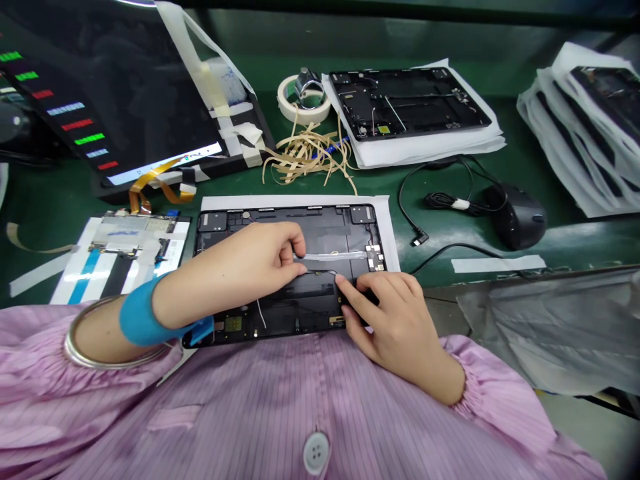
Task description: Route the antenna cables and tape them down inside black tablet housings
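Observation:
In front of me a black tablet housing (pixel 280 307) lies on white sheeting, its inside facing up. My left hand (pixel 273 257) reaches over it, thumb and index finger pinched on a thin black cable (pixel 320 271). The cable runs right across the housing to the index fingertip of my right hand (pixel 385 313), which presses on it. That hand rests on the housing's right edge, its thumb apart from the index finger and the other fingers bent. Above the cable, a pale flat strip (pixel 335 256) leads to a small board (pixel 375 257). A white wire (pixel 261 313) sticks up lower left.
A screen with coloured bars (pixel 135 87) stands back left, joined by orange ribbon cables (pixel 150 180) to a taped circuit board (pixel 130 233). Tape roll (pixel 286 110), tan strips (pixel 300 153), another housing (pixel 410 100), a mouse (pixel 517 217) and stacked wrapped panels (pixel 565 133) surround the work.

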Motion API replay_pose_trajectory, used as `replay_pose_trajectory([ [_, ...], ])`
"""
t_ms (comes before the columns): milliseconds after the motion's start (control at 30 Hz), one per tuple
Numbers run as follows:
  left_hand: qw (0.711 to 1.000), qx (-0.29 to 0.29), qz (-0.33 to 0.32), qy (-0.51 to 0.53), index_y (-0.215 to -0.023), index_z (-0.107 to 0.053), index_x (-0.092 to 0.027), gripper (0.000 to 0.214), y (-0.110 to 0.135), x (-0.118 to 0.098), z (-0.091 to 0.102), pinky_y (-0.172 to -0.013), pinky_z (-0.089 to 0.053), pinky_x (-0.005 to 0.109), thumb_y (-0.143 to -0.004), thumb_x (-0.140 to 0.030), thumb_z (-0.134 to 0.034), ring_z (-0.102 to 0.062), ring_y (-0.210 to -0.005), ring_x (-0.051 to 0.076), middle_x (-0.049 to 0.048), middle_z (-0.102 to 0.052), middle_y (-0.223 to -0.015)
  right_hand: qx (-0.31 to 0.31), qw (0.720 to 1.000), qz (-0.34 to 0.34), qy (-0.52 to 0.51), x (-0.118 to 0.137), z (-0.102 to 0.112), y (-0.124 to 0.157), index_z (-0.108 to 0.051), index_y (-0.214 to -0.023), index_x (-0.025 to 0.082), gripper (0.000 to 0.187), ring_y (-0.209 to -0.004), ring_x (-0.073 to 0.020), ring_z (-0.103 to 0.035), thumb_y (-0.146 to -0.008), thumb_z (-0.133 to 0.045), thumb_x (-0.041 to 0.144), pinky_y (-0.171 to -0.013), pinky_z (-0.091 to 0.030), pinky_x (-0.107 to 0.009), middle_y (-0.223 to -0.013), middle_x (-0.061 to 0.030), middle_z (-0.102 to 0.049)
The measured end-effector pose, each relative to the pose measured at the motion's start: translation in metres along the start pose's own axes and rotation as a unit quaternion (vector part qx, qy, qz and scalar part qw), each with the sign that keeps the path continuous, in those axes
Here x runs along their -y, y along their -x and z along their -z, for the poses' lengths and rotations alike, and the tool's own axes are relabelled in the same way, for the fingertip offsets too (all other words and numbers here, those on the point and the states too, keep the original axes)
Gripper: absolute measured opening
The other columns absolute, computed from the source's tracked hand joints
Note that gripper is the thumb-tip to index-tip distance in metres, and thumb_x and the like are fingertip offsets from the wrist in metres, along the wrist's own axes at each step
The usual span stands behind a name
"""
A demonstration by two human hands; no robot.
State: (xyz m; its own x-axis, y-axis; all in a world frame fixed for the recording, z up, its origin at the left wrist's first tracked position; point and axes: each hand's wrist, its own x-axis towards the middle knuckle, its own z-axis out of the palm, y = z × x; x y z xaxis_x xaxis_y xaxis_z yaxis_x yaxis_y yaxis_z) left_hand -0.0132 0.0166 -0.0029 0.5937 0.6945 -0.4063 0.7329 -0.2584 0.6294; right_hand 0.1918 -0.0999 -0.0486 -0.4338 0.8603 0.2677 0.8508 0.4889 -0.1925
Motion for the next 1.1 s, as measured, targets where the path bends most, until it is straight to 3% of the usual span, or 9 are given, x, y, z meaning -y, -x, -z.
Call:
replay_pose_trajectory([
  [533,0.999,-0.034,0.001,0.026,-0.082,-0.052,-0.021,0.008,0.004,0.007,-0.012,-0.05,-0.037,0.023,-0.076,-0.026,-0.053,-0.056,-0.054,0.012,-0.0048,-0.059,-0.061,0.048,0.998,-0.006,0.04,0.003,-0.002,-0.011,-0.053,-0.129,0.015,0.041,-0.08,-0.0225,-0.043,-0.089,-0.045,0.021,-0.072,-0.038,-0.038,-0.085,-0.0079,-0.052],
  [1100,0.999,-0.019,0.019,-0.019,-0.082,-0.051,-0.021,0.014,0.001,0.005,-0.007,-0.049,-0.036,0.024,-0.076,-0.033,-0.057,-0.056,-0.054,0.013,-0.0044,-0.06,-0.061,0.059,0.996,0.031,0.063,0.008,-0.001,-0.017,-0.054,-0.127,0.013,0.041,-0.078,-0.0224,-0.043,-0.088,-0.045,0.014,-0.072,-0.035,-0.038,-0.083,-0.0078,-0.05],
])
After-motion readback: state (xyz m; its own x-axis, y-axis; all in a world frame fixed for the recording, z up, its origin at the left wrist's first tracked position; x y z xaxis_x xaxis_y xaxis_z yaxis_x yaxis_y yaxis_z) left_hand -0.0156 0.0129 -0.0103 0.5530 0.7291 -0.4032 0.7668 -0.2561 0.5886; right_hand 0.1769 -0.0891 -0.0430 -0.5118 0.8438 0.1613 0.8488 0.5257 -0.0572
